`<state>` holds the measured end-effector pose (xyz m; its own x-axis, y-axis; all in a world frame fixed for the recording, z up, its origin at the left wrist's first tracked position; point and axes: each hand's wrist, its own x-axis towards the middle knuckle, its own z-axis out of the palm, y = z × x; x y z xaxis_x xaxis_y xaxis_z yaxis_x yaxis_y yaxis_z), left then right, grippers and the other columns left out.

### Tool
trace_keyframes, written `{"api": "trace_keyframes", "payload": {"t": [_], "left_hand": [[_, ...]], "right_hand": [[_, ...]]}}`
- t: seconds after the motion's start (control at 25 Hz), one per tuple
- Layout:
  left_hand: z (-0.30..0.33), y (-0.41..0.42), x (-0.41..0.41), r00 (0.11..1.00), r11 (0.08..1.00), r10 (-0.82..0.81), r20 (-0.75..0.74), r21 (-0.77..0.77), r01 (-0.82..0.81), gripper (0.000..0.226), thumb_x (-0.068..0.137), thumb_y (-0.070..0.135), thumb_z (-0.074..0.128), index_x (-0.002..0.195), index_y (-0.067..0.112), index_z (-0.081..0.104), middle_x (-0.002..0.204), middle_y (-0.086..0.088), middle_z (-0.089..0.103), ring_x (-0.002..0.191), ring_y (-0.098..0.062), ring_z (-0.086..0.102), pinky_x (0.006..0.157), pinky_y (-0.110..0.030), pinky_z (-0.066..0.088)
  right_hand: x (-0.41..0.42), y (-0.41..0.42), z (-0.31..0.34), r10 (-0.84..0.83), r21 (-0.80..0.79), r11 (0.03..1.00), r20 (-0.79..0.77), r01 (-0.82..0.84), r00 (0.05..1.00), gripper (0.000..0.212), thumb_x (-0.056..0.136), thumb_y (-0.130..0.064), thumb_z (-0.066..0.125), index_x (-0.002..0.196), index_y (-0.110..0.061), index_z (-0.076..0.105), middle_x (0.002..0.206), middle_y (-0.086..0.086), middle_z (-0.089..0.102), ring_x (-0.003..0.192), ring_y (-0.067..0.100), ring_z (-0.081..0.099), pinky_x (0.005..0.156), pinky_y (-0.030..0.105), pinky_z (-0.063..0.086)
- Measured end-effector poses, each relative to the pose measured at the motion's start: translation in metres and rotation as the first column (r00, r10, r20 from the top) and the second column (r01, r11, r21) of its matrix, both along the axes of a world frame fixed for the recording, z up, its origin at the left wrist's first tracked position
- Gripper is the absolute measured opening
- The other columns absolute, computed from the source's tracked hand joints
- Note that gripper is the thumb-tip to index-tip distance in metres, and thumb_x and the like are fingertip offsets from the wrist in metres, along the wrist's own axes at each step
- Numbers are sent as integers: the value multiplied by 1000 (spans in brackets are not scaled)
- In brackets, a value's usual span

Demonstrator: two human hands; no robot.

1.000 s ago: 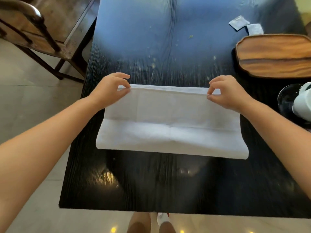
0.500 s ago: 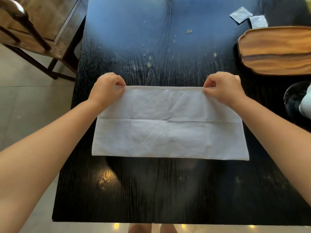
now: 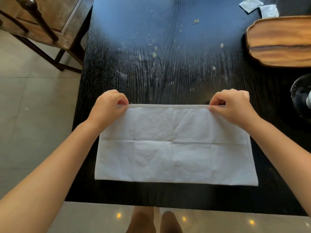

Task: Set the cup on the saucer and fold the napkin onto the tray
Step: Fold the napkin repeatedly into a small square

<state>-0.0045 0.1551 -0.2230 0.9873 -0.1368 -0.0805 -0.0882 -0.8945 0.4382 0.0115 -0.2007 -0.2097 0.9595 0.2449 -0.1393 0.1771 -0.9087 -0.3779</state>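
Note:
A white cloth napkin (image 3: pixel 175 145) lies spread on the black table (image 3: pixel 168 68), with a crease running across its middle. My left hand (image 3: pixel 107 108) pinches its far left corner, and my right hand (image 3: pixel 234 106) pinches its far right corner. The wooden tray (image 3: pixel 279 41) sits at the far right with nothing on it. At the right edge a dark glass saucer (image 3: pixel 298 93) shows, with a sliver of the white cup (image 3: pixel 308 100) on it, mostly cut off by the frame.
Two small pale packets (image 3: pixel 259 6) lie beyond the tray. Crumbs are scattered over the table's middle. A wooden chair (image 3: pixel 42 26) stands at the table's far left corner. The table's near edge runs just below the napkin.
The napkin's far edge, curled over a second ago, now lies pulled flat and straight. Both hands keep their pinch on the far corners and have shifted slightly toward me.

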Motion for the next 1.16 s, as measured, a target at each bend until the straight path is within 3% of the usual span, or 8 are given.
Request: {"api": "trace_keyframes", "payload": {"t": [0.12,0.28,0.48,0.72,0.8,0.88,1.04,1.16], "left_hand": [[-6,-29,-32,983,982,109,150,137,-130,39,81,26,49,112,7,63,116,-16,63,111,-35,57,95,-51,42],[-24,-123,-74,986,973,-125,112,210,99,62,89,49,31,145,23,27,155,-7,22,143,-25,15,111,-57,7],[-49,-93,-78,994,959,-98,45,273,82,66,86,60,27,146,33,20,157,-2,14,144,-20,7,113,-52,4],[-46,-21,-81,989,950,149,21,274,-149,71,83,65,26,146,34,16,158,-7,9,145,-25,4,113,-56,5],[-46,-22,-81,988,946,152,20,285,-151,72,82,66,26,146,34,15,158,-8,9,145,-25,5,112,-57,6],[-46,-22,-80,989,945,143,29,292,-145,72,82,66,26,147,34,15,158,-8,9,145,-26,5,112,-56,6],[-46,-20,-81,990,946,139,37,290,-143,74,82,66,26,147,32,16,158,-11,9,145,-27,6,114,-54,6],[-46,-22,-81,990,951,137,34,275,-141,74,82,66,25,147,31,17,158,-11,8,145,-27,4,115,-52,4]], "right_hand": [[-20,0,-13,-26,8,1000,135,26,991,9,81,-16,66,72,-14,65,74,2,61,79,20,51,84,36,23],[-35,3,-34,-124,71,992,303,107,945,8,82,-18,60,76,-13,64,79,6,60,86,22,47,83,31,21],[-41,3,-42,-143,88,989,373,119,917,7,85,-17,59,83,-13,64,84,7,57,89,20,42,85,34,25],[-42,2,-40,-158,75,987,350,140,923,16,86,-23,54,89,-13,65,89,9,59,93,25,47,90,41,29],[-45,15,-35,-198,4,978,366,211,909,30,87,-29,49,109,-14,61,110,13,59,110,33,49,101,50,24],[-54,56,-31,-216,-17,971,363,238,906,49,87,-35,44,133,-18,45,140,13,45,134,31,33,109,53,9],[-90,143,-46,77,-146,988,236,-43,969,61,87,-45,32,141,-19,34,152,8,30,141,25,23,109,55,7],[-85,101,-55,83,-221,974,159,-47,984,65,86,-48,28,142,-15,32,152,7,29,140,22,25,110,48,7]]}}
